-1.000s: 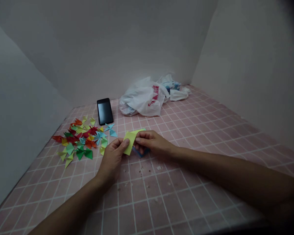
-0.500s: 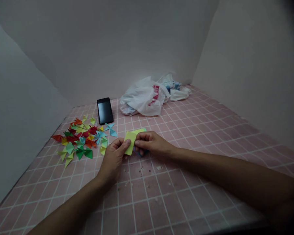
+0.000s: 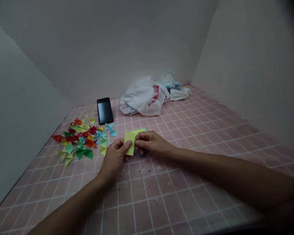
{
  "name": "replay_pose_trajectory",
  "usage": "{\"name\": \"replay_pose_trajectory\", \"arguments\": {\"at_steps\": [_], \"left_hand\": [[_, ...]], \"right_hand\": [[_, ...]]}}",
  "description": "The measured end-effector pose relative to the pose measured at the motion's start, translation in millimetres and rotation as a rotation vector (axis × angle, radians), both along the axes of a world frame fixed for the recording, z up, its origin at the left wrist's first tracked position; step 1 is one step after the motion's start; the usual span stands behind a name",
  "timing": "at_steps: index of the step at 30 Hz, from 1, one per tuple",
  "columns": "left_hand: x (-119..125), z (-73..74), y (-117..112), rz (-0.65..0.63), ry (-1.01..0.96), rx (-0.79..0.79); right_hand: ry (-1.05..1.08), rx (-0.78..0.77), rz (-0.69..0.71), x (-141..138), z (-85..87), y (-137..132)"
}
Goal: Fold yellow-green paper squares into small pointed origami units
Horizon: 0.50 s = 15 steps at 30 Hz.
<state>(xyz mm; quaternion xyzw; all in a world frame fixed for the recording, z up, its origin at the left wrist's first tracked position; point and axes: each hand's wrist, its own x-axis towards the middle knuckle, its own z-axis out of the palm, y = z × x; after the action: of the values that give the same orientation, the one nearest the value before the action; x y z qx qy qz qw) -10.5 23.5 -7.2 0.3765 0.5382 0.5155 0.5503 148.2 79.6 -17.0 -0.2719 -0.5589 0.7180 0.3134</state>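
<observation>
A folded yellow-green paper (image 3: 130, 138) stands between my two hands above the tiled surface. My left hand (image 3: 117, 152) pinches its left side, thumb on the front face and fingers behind. At its right edge, my right hand (image 3: 150, 142) is closed with thumb and forefinger together on the paper. Behind the right fingers lie more paper sheets (image 3: 140, 130), yellow-green with a bluish edge, mostly hidden by the hand. Left of my hands spreads a pile of small folded paper pieces (image 3: 80, 138) in red, orange, yellow, green and blue.
A black phone (image 3: 105, 111) lies behind the paper pile. Farther back, a crumpled white plastic bag (image 3: 143, 98) with red print rests near the wall, with another bag (image 3: 171, 85) to its right. Small scraps (image 3: 148, 185) dot the pink tiles (image 3: 171, 199). Walls enclose the left, back and right.
Hardly anything differs. The folded yellow-green paper has turned slightly more upright between my hands, and my left hand has shifted a touch to the right.
</observation>
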Motion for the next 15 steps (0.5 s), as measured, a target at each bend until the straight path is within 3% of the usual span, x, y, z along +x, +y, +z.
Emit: {"name": "replay_pose_trajectory", "arguments": {"at_steps": [15], "left_hand": [[0.7, -1.3, -1.1, 0.008, -0.003, 0.004]], "right_hand": [[-0.009, -0.008, -0.026, -1.3, 1.4, -0.9]]}}
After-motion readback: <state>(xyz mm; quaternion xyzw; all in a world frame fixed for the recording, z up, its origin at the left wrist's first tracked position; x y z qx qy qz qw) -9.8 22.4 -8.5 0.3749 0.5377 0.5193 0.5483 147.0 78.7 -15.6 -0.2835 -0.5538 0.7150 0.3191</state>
